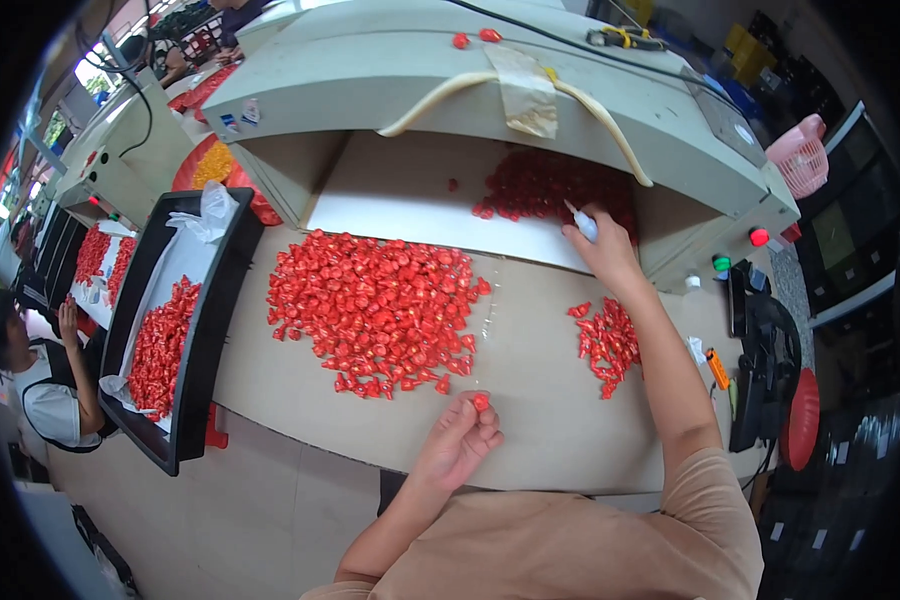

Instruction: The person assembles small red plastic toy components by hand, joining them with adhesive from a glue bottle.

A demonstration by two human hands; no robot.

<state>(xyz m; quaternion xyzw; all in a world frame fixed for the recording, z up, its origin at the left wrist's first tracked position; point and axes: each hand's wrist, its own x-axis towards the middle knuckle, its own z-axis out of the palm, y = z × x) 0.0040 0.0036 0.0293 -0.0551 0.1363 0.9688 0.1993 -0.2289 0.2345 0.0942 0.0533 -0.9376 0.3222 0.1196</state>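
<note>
Near the front edge of the table, my left hand point(460, 440) pinches one small red piece point(481, 401) between thumb and fingertips. My right hand point(608, 250) reaches up to the opening of a pale cabinet, closed around a small white squeeze bottle point(585, 226) with a pointed tip. Just beyond the bottle, inside the cabinet, a shaded heap of red pieces point(540, 185) lies on a white surface. A large pile of similar shiny red pieces point(375, 310) spreads over the table left of centre. Beside my right forearm is a smaller pile of red pieces point(607, 345), partly covered by the arm.
The pale cabinet point(370, 95) bears a taped cream tube point(440, 100) and pliers point(625, 40). A black tray point(235, 260) with more red pieces stands left. An orange lighter point(717, 368) lies right. Another person point(55, 385) sits far left.
</note>
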